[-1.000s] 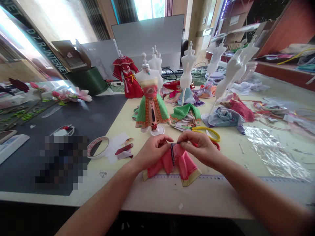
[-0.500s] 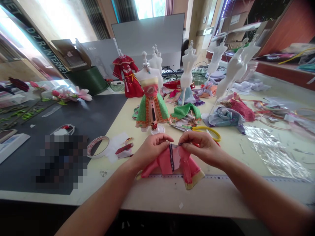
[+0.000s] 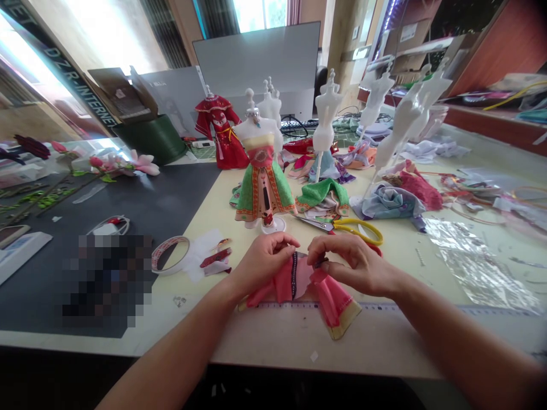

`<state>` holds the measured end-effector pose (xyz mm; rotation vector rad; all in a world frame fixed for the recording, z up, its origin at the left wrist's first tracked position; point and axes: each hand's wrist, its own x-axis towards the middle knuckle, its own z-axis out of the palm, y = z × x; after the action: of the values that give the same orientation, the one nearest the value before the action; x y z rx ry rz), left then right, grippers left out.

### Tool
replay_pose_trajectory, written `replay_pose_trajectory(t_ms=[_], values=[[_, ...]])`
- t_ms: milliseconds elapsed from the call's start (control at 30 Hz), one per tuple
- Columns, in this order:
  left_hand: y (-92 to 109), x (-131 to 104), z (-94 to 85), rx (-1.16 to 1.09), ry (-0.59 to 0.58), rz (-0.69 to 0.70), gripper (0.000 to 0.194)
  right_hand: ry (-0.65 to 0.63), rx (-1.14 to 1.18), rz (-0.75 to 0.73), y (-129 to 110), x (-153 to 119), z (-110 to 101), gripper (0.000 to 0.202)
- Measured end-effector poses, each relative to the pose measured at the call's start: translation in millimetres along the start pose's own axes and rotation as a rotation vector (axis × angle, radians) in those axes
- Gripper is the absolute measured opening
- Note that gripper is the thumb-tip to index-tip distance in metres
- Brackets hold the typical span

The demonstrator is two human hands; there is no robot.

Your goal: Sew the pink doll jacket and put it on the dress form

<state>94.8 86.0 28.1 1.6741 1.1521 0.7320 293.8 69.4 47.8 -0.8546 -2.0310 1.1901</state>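
A small pink garment [image 3: 284, 283] with a dark patterned trim strip and cream cuffs lies near the table's front edge, over a ruler [image 3: 376, 307]. My left hand [image 3: 273, 253] pinches its upper edge left of the trim. On the other side, my right hand [image 3: 348, 262] has thumb and forefinger together on a dark edge of the garment, above the right sleeve. Just beyond my hands, a doll form in a green and pink dress [image 3: 267, 191] stands upright. Yellow-handled scissors [image 3: 363, 229] rest behind my right hand.
A tape roll [image 3: 159, 256] and fabric scraps [image 3: 216, 259] lie to the left, beside a dark mat [image 3: 166, 199]. Behind are bare white doll forms [image 3: 327, 111], a red-dressed form [image 3: 222, 134] and folded cloths [image 3: 391, 200]. Silvery film [image 3: 478, 265] lies at right.
My right hand has shifted slightly right with its fingers more curled. The garment's right sleeve has swung outward to the right, and the trim strip has moved slightly left.
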Motion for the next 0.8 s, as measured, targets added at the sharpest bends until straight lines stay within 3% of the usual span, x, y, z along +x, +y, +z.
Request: replay_pose_trajectory(t_ms=[233, 500, 800], values=[[-4, 2, 0.0, 0.160, 0.139, 0.027, 0.019, -0.040, 0.041, -0.103, -2, -2, -3, 0.015], [1, -2, 2.6, 0.016, 0.056, 0.047, 0.019, 0.269, -0.053, 0.018, 3, 4, 0, 0.010], [6, -7, 1.7, -0.310, -0.042, 0.054, 0.019, 0.119, -0.345, 0.006, 14, 6, 11, 0.004]])
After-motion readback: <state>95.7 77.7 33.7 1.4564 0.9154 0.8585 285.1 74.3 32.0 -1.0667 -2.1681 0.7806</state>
